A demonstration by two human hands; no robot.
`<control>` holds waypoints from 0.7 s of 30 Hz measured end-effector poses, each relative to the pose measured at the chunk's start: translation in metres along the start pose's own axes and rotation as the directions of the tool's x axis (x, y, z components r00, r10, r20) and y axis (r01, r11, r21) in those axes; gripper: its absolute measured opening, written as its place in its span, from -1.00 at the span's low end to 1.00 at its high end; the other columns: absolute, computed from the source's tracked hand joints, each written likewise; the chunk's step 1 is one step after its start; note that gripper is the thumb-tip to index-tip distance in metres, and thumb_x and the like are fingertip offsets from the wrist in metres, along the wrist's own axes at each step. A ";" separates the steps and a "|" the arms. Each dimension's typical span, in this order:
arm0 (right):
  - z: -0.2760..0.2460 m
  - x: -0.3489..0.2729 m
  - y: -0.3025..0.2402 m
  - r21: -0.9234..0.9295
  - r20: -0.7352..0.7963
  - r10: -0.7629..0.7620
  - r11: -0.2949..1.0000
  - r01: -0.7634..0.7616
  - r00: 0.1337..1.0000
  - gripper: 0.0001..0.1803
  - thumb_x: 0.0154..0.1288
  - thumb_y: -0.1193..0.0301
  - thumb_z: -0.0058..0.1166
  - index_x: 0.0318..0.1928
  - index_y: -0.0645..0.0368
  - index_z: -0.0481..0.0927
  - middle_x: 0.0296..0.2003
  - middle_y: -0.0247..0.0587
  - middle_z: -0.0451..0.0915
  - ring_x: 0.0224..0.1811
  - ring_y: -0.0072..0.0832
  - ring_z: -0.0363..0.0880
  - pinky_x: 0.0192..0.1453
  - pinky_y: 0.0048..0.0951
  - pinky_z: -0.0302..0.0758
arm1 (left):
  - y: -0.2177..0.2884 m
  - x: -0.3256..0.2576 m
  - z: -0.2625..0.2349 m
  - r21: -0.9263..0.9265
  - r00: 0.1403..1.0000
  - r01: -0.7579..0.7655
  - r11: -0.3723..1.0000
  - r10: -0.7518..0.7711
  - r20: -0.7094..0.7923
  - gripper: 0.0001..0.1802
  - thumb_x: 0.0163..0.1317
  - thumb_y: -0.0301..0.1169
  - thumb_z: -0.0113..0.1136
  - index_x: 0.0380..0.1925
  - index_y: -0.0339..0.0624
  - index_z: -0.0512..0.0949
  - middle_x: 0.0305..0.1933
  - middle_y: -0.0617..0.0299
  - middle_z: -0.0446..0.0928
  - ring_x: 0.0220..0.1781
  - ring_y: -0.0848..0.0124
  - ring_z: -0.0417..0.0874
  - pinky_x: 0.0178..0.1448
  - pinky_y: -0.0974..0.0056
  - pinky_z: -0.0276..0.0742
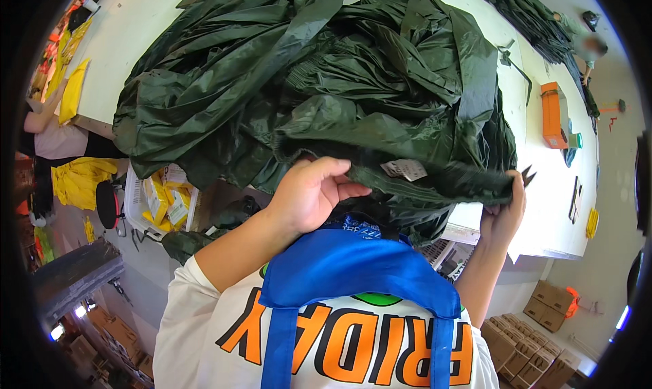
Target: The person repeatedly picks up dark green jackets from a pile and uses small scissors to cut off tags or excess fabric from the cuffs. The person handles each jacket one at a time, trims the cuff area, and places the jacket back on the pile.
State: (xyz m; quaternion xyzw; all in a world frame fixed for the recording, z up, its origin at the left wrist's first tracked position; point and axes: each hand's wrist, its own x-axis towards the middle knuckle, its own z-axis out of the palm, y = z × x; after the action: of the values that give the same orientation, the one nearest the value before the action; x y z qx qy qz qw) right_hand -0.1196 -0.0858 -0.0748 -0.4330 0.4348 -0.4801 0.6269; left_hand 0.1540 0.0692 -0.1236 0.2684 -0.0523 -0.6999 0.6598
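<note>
A big heap of dark green, shiny, rainwear-like garments (380,69) lies in front of me. One garment's hem (435,185) stretches between my hands, partly blurred, with a small white label (404,169) on it. My left hand (316,192) is against the hem at its left, palm toward me, thumb and fingers parted. At the hem's right end, my right hand (506,209) is closed on the fabric. Dark pointed blades (528,176), like those of small scissors, stick out past its fingers; their handle is hidden.
The white table (557,205) carries an orange box (554,116) at the right. A white basket (139,202) with yellow packets stands lower left. One person (64,134) is at the left, another (591,49) at the far right. Cardboard boxes (530,348) are stacked lower right.
</note>
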 end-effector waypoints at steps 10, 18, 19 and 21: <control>-0.019 0.030 0.097 -0.860 0.243 -0.363 0.348 0.373 0.899 -0.73 0.32 0.31 -0.17 -0.25 0.27 0.49 -0.43 -0.18 0.51 -0.35 -0.39 0.43 -0.14 -0.45 0.38 | 0.021 -0.014 0.043 0.090 0.990 0.084 0.992 -0.093 0.104 -0.54 0.36 -0.28 -0.10 0.17 -0.32 0.25 0.11 -0.06 0.43 0.13 0.10 0.48 0.19 0.00 0.41; 0.102 -0.067 -0.049 -0.263 0.798 -0.302 0.603 0.753 0.521 -0.82 0.07 0.51 0.18 -0.28 0.28 0.55 -0.40 -0.17 0.57 -0.44 -0.42 0.55 -0.41 -0.54 0.46 | 0.026 -0.020 0.060 0.145 1.000 -0.030 0.989 0.029 0.004 -0.62 0.20 -0.46 0.16 0.02 -0.25 0.41 -0.05 0.14 0.52 -0.06 0.34 0.56 0.03 0.21 0.53; 0.119 -0.063 -0.045 -0.319 0.851 -0.189 0.556 0.768 0.490 -0.78 -0.02 0.57 0.24 -0.29 0.29 0.56 -0.38 -0.15 0.58 -0.42 -0.38 0.57 -0.38 -0.52 0.48 | 0.025 -0.022 0.059 0.183 0.999 -0.040 0.982 0.043 -0.016 -0.63 0.20 -0.46 0.16 0.02 -0.25 0.41 -0.06 0.15 0.52 -0.06 0.35 0.56 0.02 0.22 0.53; 0.130 -0.063 -0.033 -0.591 0.650 -0.167 0.502 0.631 0.741 -0.70 -0.08 0.61 0.26 -0.24 0.30 0.58 -0.39 -0.12 0.58 -0.40 -0.34 0.58 -0.32 -0.48 0.51 | 0.023 -0.020 0.054 0.258 0.998 -0.043 0.965 0.055 -0.039 -0.64 0.19 -0.46 0.16 0.00 -0.27 0.42 -0.06 0.16 0.52 -0.07 0.37 0.55 0.01 0.25 0.54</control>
State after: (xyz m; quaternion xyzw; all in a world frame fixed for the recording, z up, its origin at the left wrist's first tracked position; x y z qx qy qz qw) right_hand -0.0120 -0.0134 -0.0026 -0.8636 0.2963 -0.2426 0.3278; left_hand 0.1499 0.0706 -0.0619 0.3663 -0.1340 -0.6643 0.6377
